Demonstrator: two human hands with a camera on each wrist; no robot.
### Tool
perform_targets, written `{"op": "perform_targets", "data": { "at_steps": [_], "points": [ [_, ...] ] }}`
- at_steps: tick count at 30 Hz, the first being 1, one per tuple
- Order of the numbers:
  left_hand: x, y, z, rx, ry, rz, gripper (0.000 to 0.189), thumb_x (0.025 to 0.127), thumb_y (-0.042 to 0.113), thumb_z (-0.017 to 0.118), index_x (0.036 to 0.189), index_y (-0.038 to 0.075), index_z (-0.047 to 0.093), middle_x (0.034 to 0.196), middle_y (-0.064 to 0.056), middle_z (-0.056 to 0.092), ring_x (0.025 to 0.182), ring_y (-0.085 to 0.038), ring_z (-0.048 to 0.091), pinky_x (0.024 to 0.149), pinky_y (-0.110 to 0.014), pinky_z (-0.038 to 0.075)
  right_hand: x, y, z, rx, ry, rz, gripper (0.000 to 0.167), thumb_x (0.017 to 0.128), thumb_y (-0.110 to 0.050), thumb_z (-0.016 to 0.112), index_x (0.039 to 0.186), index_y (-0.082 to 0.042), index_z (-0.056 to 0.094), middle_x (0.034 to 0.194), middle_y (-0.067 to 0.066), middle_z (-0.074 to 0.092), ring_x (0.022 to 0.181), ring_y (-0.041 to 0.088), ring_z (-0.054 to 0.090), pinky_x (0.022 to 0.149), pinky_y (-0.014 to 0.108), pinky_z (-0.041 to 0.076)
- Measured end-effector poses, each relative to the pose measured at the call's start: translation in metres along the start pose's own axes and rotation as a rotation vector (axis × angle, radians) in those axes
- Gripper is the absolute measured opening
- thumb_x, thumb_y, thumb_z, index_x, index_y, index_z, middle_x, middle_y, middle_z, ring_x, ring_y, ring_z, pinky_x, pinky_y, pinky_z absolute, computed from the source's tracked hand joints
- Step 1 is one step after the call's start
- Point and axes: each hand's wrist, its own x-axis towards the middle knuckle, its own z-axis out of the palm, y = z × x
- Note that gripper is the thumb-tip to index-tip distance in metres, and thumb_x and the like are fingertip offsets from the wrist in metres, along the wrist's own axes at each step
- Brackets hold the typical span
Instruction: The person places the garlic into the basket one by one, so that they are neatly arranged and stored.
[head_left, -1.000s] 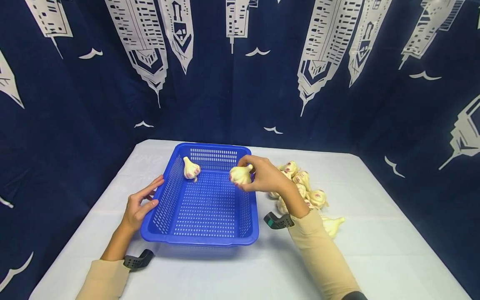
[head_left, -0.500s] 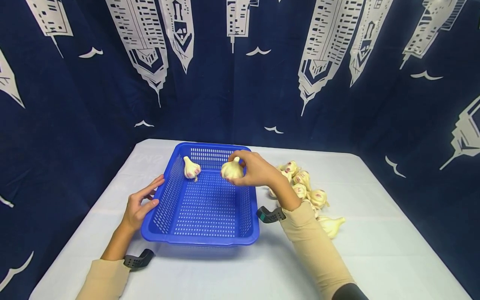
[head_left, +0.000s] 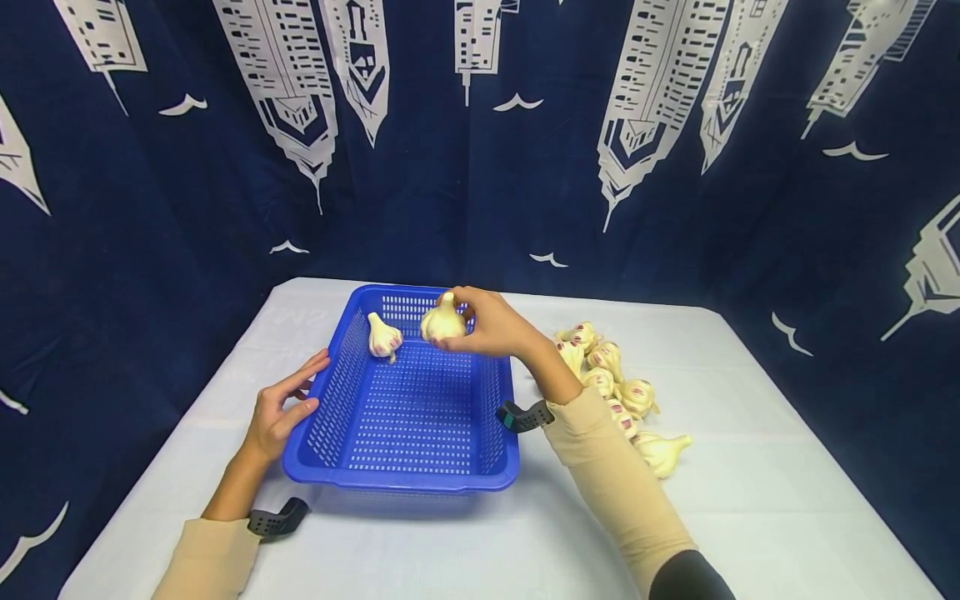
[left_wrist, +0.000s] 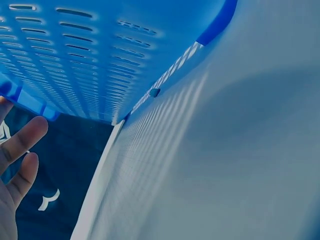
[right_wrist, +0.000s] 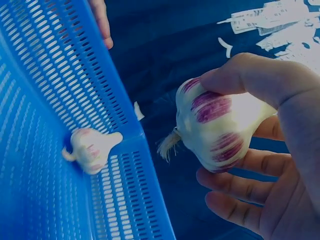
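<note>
In the head view, my right hand (head_left: 487, 323) holds a garlic bulb (head_left: 442, 322) over the far right part of a blue plastic basket (head_left: 401, 481). Thumb and fingers pinch the bulb's sides; the right wrist view shows its purple streaks and root tuft (right_wrist: 169, 145). A second garlic bulb (head_left: 384, 337) lies in the basket's far left corner. At the basket's left rim, my left hand (head_left: 272, 418) rests with its fingers fairly straight. Two of those fingers (left_wrist: 25, 142) hang loose below the rim in the left wrist view.
Several more garlic bulbs (head_left: 600, 382) lie in a pile right of the basket, partly behind the right forearm. One bulb (head_left: 662, 454) sits at the pile's near end. A white cloth covers the table (head_left: 780, 467), and a dark blue patterned curtain (head_left: 465, 192) hangs behind.
My right hand has moved left and farther back with the garlic bulb, from the basket's right rim to over its far side. The bulb's stem now points up. The left hand stays put.
</note>
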Motion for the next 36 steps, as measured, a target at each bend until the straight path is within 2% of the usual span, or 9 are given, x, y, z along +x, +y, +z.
{"op": "perform_targets", "data": {
  "at_steps": [5, 11, 16, 25, 29, 36],
  "points": [
    [0.002, 0.001, -0.001, 0.004, 0.002, 0.008, 0.051, 0.074, -0.001, 0.055, 0.124, -0.01, 0.063, 0.134, -0.022, 0.057, 0.085, -0.01, 0.064, 0.068, -0.022, 0.045, 0.009, -0.002, 0.002, -0.013, 0.036, 0.01, 0.049, 0.075, -0.028, 0.08, 0.115, -0.005, 0.064, 0.105, 0.009, 0.064, 0.09, 0.023, 0.063, 0.067, 0.029, 0.053],
    [0.005, 0.003, -0.002, 0.011, 0.001, 0.0, 0.052, 0.075, 0.0, 0.055, 0.125, -0.009, 0.063, 0.135, -0.022, 0.057, 0.087, -0.007, 0.063, 0.068, -0.022, 0.044, 0.022, -0.003, 0.008, -0.023, 0.018, 0.032, 0.048, 0.077, -0.029, 0.08, 0.115, -0.004, 0.063, 0.111, 0.012, 0.063, 0.093, 0.025, 0.065, 0.075, 0.031, 0.052],
    [0.005, 0.003, -0.002, 0.022, -0.007, -0.002, 0.052, 0.074, 0.0, 0.055, 0.125, -0.008, 0.063, 0.135, -0.023, 0.057, 0.086, -0.008, 0.063, 0.068, -0.022, 0.044, 0.03, 0.0, 0.014, -0.022, 0.002, 0.082, 0.054, 0.079, -0.029, 0.079, 0.121, -0.002, 0.06, 0.113, 0.012, 0.063, 0.094, 0.026, 0.063, 0.075, 0.029, 0.052],
    [0.002, 0.003, -0.003, 0.02, -0.01, -0.006, 0.051, 0.074, 0.0, 0.055, 0.124, -0.009, 0.063, 0.135, -0.022, 0.057, 0.086, -0.01, 0.064, 0.068, -0.022, 0.044, 0.042, 0.006, 0.027, 0.008, 0.04, 0.178, 0.061, 0.079, -0.029, 0.08, 0.127, 0.001, 0.057, 0.117, 0.014, 0.064, 0.091, 0.023, 0.063, 0.072, 0.025, 0.053],
    [0.001, 0.003, -0.003, 0.013, -0.015, -0.01, 0.052, 0.075, -0.001, 0.055, 0.125, -0.009, 0.063, 0.135, -0.021, 0.057, 0.089, -0.009, 0.064, 0.069, -0.022, 0.044, 0.05, 0.01, 0.035, -0.021, 0.031, 0.218, 0.059, 0.078, -0.029, 0.082, 0.124, 0.0, 0.06, 0.109, 0.013, 0.065, 0.085, 0.021, 0.06, 0.068, 0.024, 0.051],
    [0.001, 0.001, 0.001, -0.005, -0.01, -0.009, 0.051, 0.075, -0.002, 0.055, 0.124, -0.01, 0.063, 0.135, -0.023, 0.057, 0.09, -0.01, 0.063, 0.069, -0.023, 0.044, 0.06, 0.012, 0.044, -0.037, -0.02, 0.298, 0.062, 0.076, -0.027, 0.083, 0.126, 0.002, 0.06, 0.104, 0.013, 0.065, 0.086, 0.021, 0.057, 0.067, 0.026, 0.049]
  ]
}}
